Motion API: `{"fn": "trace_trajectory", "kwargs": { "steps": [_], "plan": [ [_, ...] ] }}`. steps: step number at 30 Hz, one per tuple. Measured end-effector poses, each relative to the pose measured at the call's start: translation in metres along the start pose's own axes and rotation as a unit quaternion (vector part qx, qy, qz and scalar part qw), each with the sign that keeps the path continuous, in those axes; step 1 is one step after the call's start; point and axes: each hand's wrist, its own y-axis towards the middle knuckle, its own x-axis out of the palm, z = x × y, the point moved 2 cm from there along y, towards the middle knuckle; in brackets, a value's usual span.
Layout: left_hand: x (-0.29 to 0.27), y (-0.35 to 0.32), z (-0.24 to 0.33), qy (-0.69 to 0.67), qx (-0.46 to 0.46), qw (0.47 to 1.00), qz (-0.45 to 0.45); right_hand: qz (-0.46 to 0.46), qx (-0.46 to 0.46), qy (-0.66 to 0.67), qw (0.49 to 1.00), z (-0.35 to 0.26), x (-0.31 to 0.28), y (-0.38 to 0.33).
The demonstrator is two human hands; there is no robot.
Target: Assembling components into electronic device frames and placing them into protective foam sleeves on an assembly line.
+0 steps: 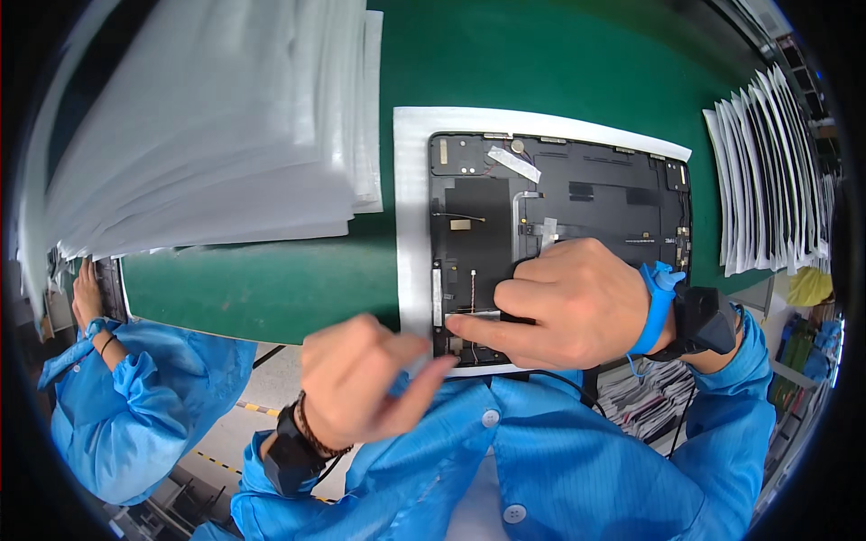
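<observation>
In front of me a black, flat device shell (613,212), like a laptop or tablet cover, lies on a white sheet (414,207). My right hand (577,302) is over its lower middle, index finger stretched out and touching the shell's lower left part; its other fingers curl loosely, with nothing visible in them. A thin red-and-black cable (474,290) runs just above that fingertip. White tape strips (515,165) show at the shell's top left. Off the lower left corner is my left hand (356,383), blurred, thumb and index finger near each other; whether anything is between them is unclear.
A tall pile of white sleeves (225,135) covers the green table (541,54) at left. More white sleeves (767,176) stand in a row at right. Another person in a blue sleeve (149,361) works at far left. Stacked items (645,397) sit below the table edge.
</observation>
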Motion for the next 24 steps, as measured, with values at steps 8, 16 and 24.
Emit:
{"fn": "trace_trajectory", "kwargs": {
  "steps": [8, 16, 24],
  "plan": [
    [0.009, 0.008, 0.023, 0.134, 0.011, 0.981, -0.137, 0.014, -0.002, 0.006, 1.000, 0.003, 0.001, -0.001],
    [0.010, 0.007, 0.035, 0.187, -0.033, 0.972, -0.141, 0.017, -0.009, -0.008, 1.000, 0.002, 0.001, -0.003],
    [-0.005, 0.010, 0.024, 0.058, -0.035, 0.988, -0.140, 0.003, -0.015, -0.022, 1.000, 0.001, 0.001, -0.003]
  ]
}}
